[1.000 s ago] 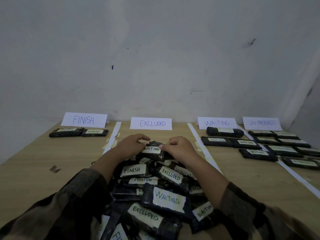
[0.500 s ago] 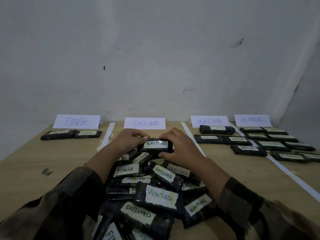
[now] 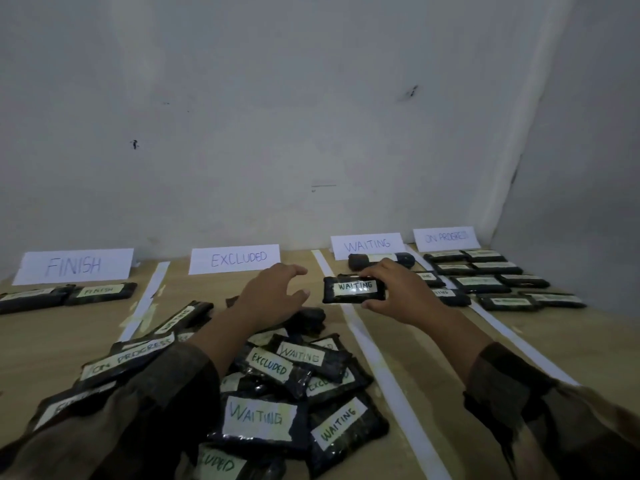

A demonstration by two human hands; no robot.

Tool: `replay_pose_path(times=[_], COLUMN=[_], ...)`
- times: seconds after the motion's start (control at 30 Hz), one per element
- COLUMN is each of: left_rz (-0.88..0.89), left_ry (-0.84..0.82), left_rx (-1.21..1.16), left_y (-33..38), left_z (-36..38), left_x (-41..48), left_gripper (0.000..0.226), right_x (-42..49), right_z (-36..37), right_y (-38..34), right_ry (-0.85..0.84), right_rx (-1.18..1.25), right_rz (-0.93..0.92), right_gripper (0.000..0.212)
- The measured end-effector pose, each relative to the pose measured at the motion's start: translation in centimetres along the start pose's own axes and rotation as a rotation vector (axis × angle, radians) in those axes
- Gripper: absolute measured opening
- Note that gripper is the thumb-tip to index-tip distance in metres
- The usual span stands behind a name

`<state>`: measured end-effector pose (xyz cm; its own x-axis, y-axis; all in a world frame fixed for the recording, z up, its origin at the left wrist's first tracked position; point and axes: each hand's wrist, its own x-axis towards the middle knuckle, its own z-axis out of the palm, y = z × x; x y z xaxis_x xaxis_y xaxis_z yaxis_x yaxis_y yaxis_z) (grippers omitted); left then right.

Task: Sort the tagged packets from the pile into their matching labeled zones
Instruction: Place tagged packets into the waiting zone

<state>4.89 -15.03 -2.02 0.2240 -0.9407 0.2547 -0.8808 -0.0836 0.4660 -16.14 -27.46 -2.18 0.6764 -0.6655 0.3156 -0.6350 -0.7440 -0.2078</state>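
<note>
- The right hand (image 3: 398, 296) pinches the WAITING-tagged packet (image 3: 349, 289) by its 3 o'clock end, fingers (image 3: 374, 269) curled over the top edge and thumb under it. The packet is off the surface (image 3: 433, 358) and shows across the white strip (image 3: 374, 368) that borders the WAITING zone.
- The packet's long axis runs 9 to 3 o'clock, matching the laid packets (image 3: 356, 262) below the WAITING sign (image 3: 367, 244).
- The left hand (image 3: 270, 296) hangs over the far end of the pile (image 3: 277, 393), fingers apart, holding nothing.
- What the set-down turns on: bare room in the zone lies at about 4 o'clock from the packet, on the right hand's own side. That hand can probably lay it down without turning it.
</note>
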Motion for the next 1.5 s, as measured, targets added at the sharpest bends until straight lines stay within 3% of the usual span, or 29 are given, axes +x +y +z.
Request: replay_pose_path(times=[0.2, 0.53, 0.83, 1.0, 1.13, 1.3, 1.5], left_rz=[0.088, 0.111, 0.098, 0.089, 0.087, 0.054, 0.037], left_ry=[-0.076, -0.167, -0.113, -0.070, -0.050, -0.062, -0.144], left_rx=[0.202, 0.309, 0.328, 0.252, 0.189, 0.160, 0.155], left_y=[2.3, 3.3, 3.1, 2.8, 1.7, -0.1, -1.4], left_z=[2.3, 6.2, 6.2, 3.9, 1.5, -0.6, -2.6], left_x=[2.4, 5.7, 6.2, 5.1, 3.1, -0.5, -4.2], left_gripper=[0.047, 0.051, 0.046, 0.043, 0.038, 0.032, 0.030], right_x=[0.2, 1.1, 1.6, 1.0, -0.4, -3.3, -5.5], right_z=[0.6, 2.5, 3.6, 2.4, 1.4, 1.8, 3.3], right_y=[4.6, 8.1, 8.4, 6.4, 2.7, -2.8, -7.2], right_ry=[-0.008, -0.135, -0.184, -0.103, -0.034, -0.103, -0.134], right_rx=[-0.062, -0.174, -0.187, -0.108, 0.039, 0.269, 0.263], right_rz=[0.083, 0.125, 0.144, 0.109, 0.000, -0.169, -0.207], right_gripper=[0.057, 0.055, 0.055, 0.055, 0.043, 0.038, 0.041])
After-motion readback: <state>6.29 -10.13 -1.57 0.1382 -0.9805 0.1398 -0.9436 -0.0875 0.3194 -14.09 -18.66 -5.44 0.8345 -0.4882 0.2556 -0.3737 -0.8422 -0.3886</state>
